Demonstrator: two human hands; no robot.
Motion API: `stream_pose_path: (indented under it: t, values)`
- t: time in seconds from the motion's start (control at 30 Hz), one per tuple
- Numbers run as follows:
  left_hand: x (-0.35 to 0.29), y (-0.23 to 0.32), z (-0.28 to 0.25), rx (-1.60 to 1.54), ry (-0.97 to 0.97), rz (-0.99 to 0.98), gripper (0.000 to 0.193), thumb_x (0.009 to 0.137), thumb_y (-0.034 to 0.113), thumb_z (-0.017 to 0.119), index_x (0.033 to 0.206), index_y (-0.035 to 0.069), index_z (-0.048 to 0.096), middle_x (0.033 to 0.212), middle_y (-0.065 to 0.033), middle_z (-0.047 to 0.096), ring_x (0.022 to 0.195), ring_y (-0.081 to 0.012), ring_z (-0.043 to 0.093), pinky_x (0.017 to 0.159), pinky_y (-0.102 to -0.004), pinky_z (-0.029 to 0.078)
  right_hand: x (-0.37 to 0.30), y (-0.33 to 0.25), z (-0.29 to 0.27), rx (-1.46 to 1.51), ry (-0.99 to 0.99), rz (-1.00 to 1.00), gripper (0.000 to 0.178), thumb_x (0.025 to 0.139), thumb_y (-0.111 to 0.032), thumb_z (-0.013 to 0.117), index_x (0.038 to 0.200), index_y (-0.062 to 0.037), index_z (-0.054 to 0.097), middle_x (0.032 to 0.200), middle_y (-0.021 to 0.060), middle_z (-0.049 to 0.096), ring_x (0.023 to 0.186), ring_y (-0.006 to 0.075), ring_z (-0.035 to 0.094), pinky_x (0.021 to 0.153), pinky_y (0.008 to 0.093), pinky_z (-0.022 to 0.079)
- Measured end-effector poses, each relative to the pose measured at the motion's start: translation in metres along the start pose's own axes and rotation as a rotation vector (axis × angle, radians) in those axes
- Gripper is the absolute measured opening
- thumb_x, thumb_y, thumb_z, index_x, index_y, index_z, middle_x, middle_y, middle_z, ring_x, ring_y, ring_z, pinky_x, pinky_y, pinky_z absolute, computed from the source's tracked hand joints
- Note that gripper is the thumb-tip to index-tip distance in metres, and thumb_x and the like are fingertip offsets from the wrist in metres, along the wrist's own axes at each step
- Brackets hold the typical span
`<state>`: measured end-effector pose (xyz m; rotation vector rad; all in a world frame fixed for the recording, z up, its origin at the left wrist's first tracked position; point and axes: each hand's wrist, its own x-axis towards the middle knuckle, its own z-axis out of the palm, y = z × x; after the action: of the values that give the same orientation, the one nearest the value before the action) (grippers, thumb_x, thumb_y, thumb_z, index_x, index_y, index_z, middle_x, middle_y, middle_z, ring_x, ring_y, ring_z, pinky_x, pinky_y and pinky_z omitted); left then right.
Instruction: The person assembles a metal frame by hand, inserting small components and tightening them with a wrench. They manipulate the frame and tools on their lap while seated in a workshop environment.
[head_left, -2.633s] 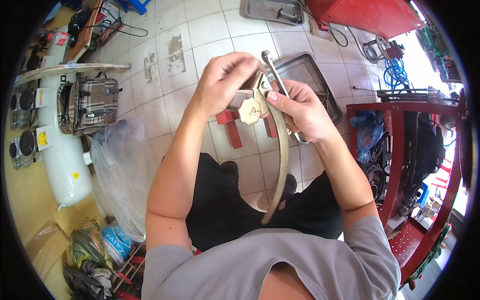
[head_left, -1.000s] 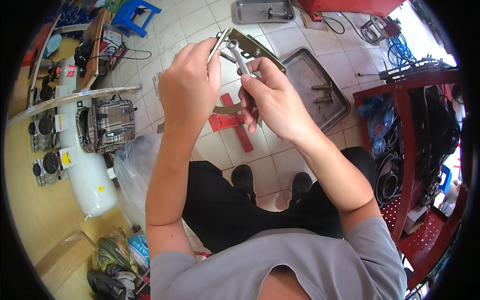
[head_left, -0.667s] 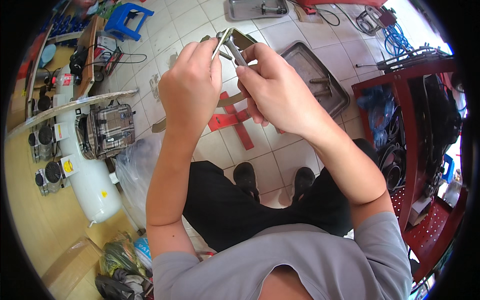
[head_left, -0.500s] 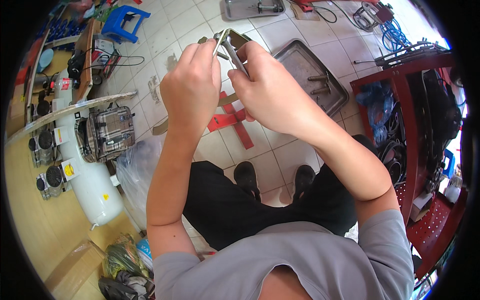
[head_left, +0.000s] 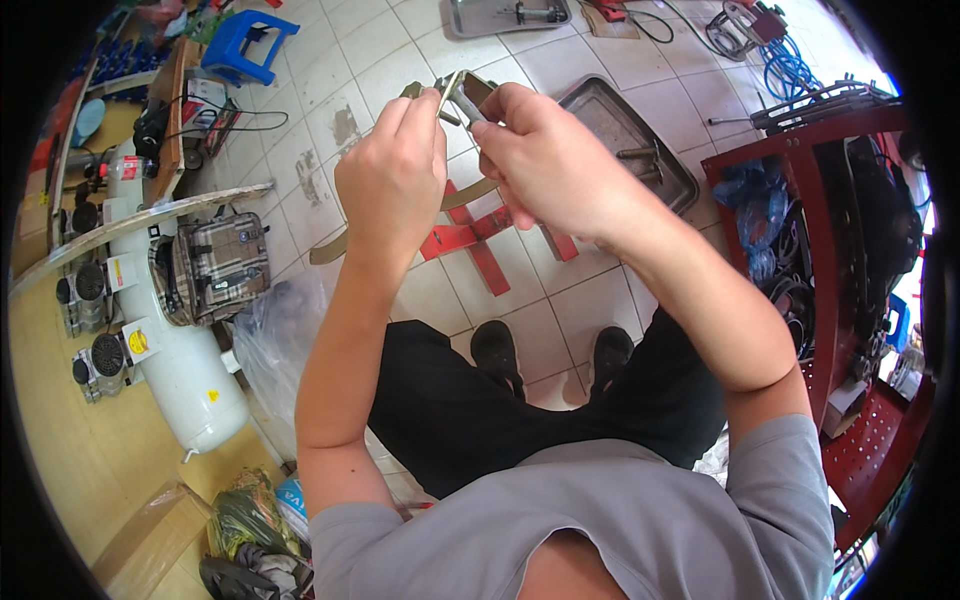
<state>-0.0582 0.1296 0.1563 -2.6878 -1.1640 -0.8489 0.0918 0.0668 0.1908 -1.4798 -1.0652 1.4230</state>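
In the upper middle, my left hand [head_left: 393,178] is closed, its fingertips at a thin, bright metal strip seen edge-on [head_left: 452,92]. What else it grips is hidden behind the fingers. My right hand [head_left: 560,160] is wrapped round the grey handle of a wrench [head_left: 467,108], whose far end meets the work beside the left fingertips. Both hands are over a dull olive-brown metal frame [head_left: 480,92], mostly covered by them. A curved strip of the same colour [head_left: 328,250] shows past my left wrist. Beneath is a red metal stand [head_left: 487,265] on the tiles.
A grey metal tray [head_left: 680,185] with bolt-like parts lies to the right, and another tray [head_left: 490,32] at the far side. A red tool cart [head_left: 800,170] stands at the right. On the left are a white tank [head_left: 190,390], a plaid bag [head_left: 222,265] and a blue stool [head_left: 240,50].
My right hand has shifted slightly right and away from me with the wrench handle, and more of the red stand shows. My left hand has moved slightly to the right.
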Motion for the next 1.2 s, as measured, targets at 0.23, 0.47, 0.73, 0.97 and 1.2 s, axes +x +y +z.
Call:
stream_pose_path:
  t: [0.23, 0.47, 0.73, 0.97, 1.2]
  values:
    - [-0.004, -0.007, -0.002, -0.078, 0.026, 0.126, 0.026, 0.077, 0.006, 0.070, 0.103, 0.009, 0.068, 0.085, -0.0038, 0.065, 0.063, -0.0216, 0.062, 0.054, -0.0313, 0.049, 0.007, -0.007, -0.063, 0.262, -0.367, 0.213, 0.016, 0.093, -0.013, 0.050, 0.099, 0.0014, 0.053, 0.061, -0.0012, 0.049, 0.035, 0.0041, 0.039, 0.029, 0.0204, 0.026]
    - [0.004, -0.002, -0.005, -0.074, -0.004, 0.057, 0.026, 0.078, 0.006, 0.070, 0.103, 0.009, 0.068, 0.084, -0.0040, 0.065, 0.065, -0.0217, 0.063, 0.056, -0.0319, 0.049, -0.006, -0.002, -0.044, -0.911, 0.083, -0.409, 0.013, 0.083, -0.007, 0.055, 0.087, 0.0046, 0.060, 0.062, 0.0164, 0.062, 0.052, 0.0254, 0.064, 0.053, 0.0352, 0.052]
    - [0.016, 0.005, -0.005, -0.102, 0.057, 0.088, 0.031, 0.078, 0.009, 0.069, 0.108, 0.011, 0.069, 0.076, -0.0013, 0.059, 0.057, -0.0194, 0.059, 0.050, -0.0311, 0.047, -0.016, 0.001, -0.039, -1.181, 0.260, -0.640, 0.011, 0.074, -0.003, 0.061, 0.082, 0.0039, 0.059, 0.063, 0.0198, 0.063, 0.058, 0.0340, 0.066, 0.053, 0.0390, 0.054]
    - [0.020, 0.011, -0.004, -0.092, 0.027, 0.077, 0.033, 0.078, 0.009, 0.069, 0.111, 0.012, 0.069, 0.075, -0.0018, 0.057, 0.054, -0.0208, 0.057, 0.049, -0.0320, 0.046, -0.029, -0.004, -0.034, -1.145, 0.308, -0.611, 0.012, 0.074, -0.003, 0.062, 0.078, 0.0072, 0.056, 0.063, 0.0209, 0.062, 0.060, 0.0327, 0.067, 0.053, 0.0364, 0.054]
    - [0.021, 0.017, -0.003, -0.049, -0.021, 0.128, 0.033, 0.079, 0.008, 0.066, 0.112, 0.009, 0.067, 0.077, -0.0036, 0.058, 0.055, -0.0224, 0.059, 0.049, -0.0324, 0.047, -0.030, -0.011, -0.030, -1.298, 0.262, -0.609, 0.009, 0.072, -0.005, 0.065, 0.073, 0.0022, 0.061, 0.064, 0.0132, 0.064, 0.061, 0.0258, 0.068, 0.052, 0.0325, 0.053]
